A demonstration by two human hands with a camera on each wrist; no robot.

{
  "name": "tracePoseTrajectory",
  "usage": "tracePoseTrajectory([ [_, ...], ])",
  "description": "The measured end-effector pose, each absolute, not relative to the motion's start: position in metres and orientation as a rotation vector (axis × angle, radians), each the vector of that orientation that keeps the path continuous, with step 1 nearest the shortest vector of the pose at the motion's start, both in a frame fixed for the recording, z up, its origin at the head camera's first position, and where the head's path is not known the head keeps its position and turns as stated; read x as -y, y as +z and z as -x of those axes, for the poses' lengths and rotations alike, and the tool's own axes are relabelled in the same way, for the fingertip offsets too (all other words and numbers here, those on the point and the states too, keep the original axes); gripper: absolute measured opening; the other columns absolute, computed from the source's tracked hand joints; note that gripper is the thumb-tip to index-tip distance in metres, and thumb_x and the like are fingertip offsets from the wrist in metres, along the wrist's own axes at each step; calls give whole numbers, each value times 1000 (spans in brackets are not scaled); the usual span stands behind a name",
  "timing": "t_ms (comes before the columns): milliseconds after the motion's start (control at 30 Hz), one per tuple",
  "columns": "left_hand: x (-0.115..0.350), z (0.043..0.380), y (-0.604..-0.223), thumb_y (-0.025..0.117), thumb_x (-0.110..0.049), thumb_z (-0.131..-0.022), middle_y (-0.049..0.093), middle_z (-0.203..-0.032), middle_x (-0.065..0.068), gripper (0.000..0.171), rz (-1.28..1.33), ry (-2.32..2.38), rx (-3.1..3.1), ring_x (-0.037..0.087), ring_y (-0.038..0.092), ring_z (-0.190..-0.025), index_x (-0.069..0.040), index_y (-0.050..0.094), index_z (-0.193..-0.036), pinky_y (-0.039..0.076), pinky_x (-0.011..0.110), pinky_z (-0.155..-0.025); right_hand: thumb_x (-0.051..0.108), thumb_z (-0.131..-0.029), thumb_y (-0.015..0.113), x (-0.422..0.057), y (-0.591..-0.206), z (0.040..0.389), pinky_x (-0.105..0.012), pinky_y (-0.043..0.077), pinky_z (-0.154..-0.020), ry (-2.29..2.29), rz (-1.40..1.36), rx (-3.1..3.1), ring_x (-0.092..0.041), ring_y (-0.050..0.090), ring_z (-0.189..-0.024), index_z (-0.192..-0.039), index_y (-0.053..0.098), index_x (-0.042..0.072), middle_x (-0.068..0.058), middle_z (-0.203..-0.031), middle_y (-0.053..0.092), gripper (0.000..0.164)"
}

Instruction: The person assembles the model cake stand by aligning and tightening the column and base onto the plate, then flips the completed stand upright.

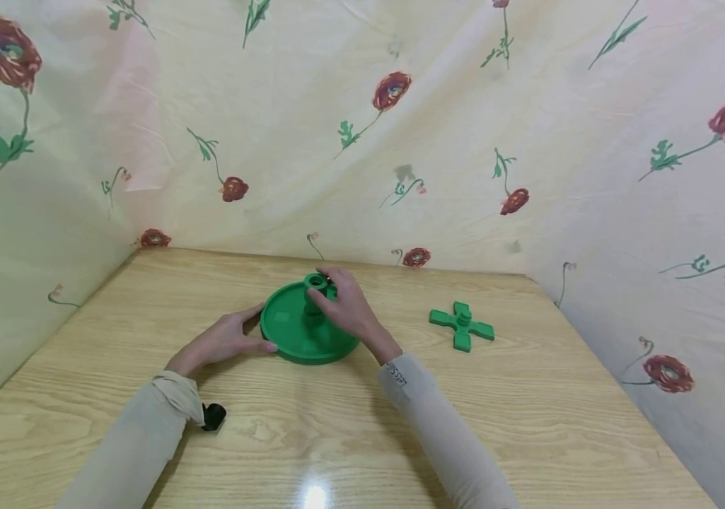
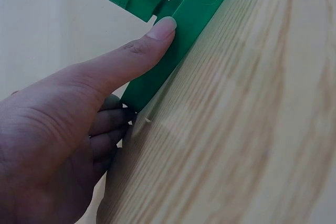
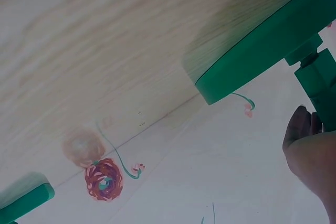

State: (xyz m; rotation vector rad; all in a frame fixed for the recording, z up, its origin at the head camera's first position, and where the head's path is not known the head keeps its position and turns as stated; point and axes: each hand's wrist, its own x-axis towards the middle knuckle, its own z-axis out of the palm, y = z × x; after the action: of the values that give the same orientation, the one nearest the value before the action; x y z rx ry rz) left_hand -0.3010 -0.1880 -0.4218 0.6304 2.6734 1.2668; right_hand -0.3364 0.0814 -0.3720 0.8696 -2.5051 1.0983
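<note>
A round green tray (image 1: 288, 332) with a low raised rim lies flat on the table. At its left edge my left hand (image 1: 222, 341) holds the rim, the thumb (image 2: 163, 29) against the near side and the fingers farther round. From the tray's middle rises an upright green hollow cylinder (image 1: 315, 284), open at the top. My right hand (image 1: 351, 307) grips this cylinder, thumb on the near side and fingers behind. In the left wrist view a narrower green stub (image 2: 168, 8) shows between cylinder and tray; whether the two parts are joined I cannot tell.
A green cross-shaped piece (image 1: 462, 327) with a short knob in its centre lies on the wooden table (image 1: 311, 431), right of the tray. A small black object (image 1: 213, 417) shows beside the left sleeve. Flower-patterned cloth (image 1: 311, 127) hangs behind and at both sides.
</note>
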Motion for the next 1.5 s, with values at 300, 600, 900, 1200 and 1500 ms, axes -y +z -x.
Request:
tracePoseTrajectory([
  [300,189,299,-421,82,-48,-89,31,-163,25,104,-630,1285,-2661,45,25,-150,-3,25,-164,26,65,-116,25,-103,68,-81,-371,338,-43,51,-99,1099,-833,2536,-30,56,-118,-143,56,-2,-18,-131,58,49],
  [600,189,299,-420,82,-46,-89,32,-163,25,103,-638,1299,-2651,45,25,-150,-2,25,-164,26,65,-116,19,-104,65,-84,-370,337,-48,48,-104,1123,-873,2498,-33,54,-126,-144,55,-4,-21,-135,58,47],
  [900,188,299,-420,82,-47,-89,32,-163,25,104,-618,1284,-2660,45,25,-150,-1,26,-163,25,65,-117,23,-101,71,-84,-371,338,-44,51,-99,1127,-843,2516,-31,57,-117,-141,57,-4,-19,-131,59,50],
  [1200,189,299,-421,82,-48,-89,32,-163,25,104,-624,1275,-2672,45,26,-150,-3,26,-164,25,64,-117,19,-103,65,-86,-373,339,-47,46,-107,1101,-902,2496,-33,54,-127,-144,55,-5,-21,-139,58,48],
  [1500,188,299,-421,82,-48,-88,32,-163,25,104,-619,1276,-2673,45,26,-150,-3,26,-164,25,65,-117,25,-104,67,-84,-373,338,-45,51,-98,1118,-842,2543,-32,56,-119,-144,54,-2,-19,-134,57,50],
])
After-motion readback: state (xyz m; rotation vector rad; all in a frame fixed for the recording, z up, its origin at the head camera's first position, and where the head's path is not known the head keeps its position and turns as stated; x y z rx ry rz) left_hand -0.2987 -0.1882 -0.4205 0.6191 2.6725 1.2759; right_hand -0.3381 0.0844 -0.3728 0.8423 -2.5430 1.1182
